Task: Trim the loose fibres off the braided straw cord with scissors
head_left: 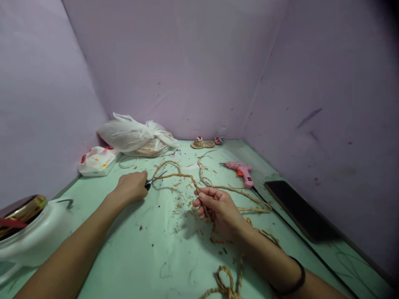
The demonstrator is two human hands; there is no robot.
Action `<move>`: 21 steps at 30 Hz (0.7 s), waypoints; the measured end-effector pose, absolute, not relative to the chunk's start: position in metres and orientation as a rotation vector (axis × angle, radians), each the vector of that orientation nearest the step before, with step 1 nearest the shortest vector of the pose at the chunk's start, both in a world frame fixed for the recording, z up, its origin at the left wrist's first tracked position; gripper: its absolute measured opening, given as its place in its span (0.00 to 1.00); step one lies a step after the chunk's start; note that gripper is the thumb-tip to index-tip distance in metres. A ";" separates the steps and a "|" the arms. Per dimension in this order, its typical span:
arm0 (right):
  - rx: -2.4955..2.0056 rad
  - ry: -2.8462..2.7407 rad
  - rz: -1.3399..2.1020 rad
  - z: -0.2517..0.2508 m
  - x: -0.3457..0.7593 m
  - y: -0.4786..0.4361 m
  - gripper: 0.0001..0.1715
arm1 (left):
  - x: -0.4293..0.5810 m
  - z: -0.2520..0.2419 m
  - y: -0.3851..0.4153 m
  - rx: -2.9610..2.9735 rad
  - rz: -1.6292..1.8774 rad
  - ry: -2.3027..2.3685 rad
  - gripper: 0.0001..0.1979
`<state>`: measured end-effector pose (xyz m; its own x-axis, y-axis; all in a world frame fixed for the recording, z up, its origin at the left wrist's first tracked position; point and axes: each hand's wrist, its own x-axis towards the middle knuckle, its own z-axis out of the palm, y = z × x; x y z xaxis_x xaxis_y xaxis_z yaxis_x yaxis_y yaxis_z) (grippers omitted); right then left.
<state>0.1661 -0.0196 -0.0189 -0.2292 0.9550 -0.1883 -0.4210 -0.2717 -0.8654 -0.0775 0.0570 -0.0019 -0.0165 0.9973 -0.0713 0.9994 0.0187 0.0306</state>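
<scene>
My left hand [132,185] is closed around the dark handles of a pair of scissors [151,182], whose blades point right. A braided straw cord [179,175] runs past the blades; whether they touch it I cannot tell. My right hand [216,205] pinches that cord between thumb and fingers over the middle of the table. From there the cord trails down below the hand, and more lengths of it lie looped to the right and at the front edge.
A pink glue gun [241,171] lies to the right, its black cable running forward beside a dark phone-like slab [301,209]. At the back are a white plastic bag [134,135], a tissue pack [98,162] and a small straw hat [199,143]. A white pot-like container [46,232] stands left.
</scene>
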 end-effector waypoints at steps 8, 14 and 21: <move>-0.911 -0.808 1.676 -0.018 0.168 -0.018 0.19 | -0.103 0.004 0.061 2.112 -0.330 2.283 0.14; -0.907 -0.795 1.667 -0.020 0.168 -0.016 0.18 | -0.120 0.012 0.067 2.054 -0.190 2.315 0.13; -0.911 -0.776 1.663 -0.022 0.169 -0.015 0.17 | -0.116 0.035 0.060 1.897 0.435 2.006 0.17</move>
<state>0.1693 -0.0146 -0.0222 -0.1717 0.9665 -0.1908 -0.4749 -0.2509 -0.8435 -0.1158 0.0597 0.0354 -0.0467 0.9982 -0.0389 0.8922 0.0592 0.4477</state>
